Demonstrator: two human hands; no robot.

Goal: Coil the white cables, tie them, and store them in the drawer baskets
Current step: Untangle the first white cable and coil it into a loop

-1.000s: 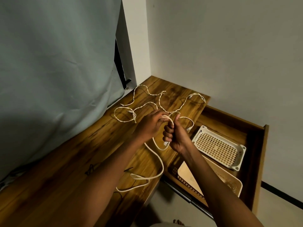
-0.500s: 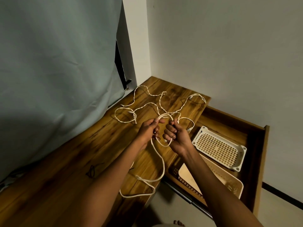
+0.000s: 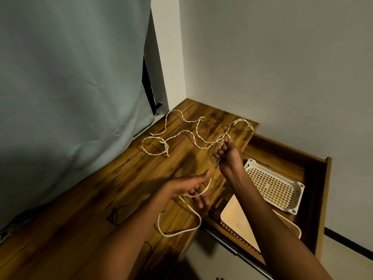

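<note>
The right hand (image 3: 229, 156) pinches the white cable (image 3: 194, 141) above the table (image 3: 101, 199) — the left hand (image 3: 191, 187) lies open, cable draped across its fingers.

A long, thin white cable (image 3: 193, 136) sprawled in loose, uncoiled loops over the wooden worktop (image 3: 113, 184), one end curling off the near edge. In the open wooden drawer (image 3: 314, 174) lay two cream perforated plastic baskets: the farther basket (image 3: 270, 184) sat tilted and empty, the nearer basket (image 3: 238, 225) lay partly hidden.
</note>
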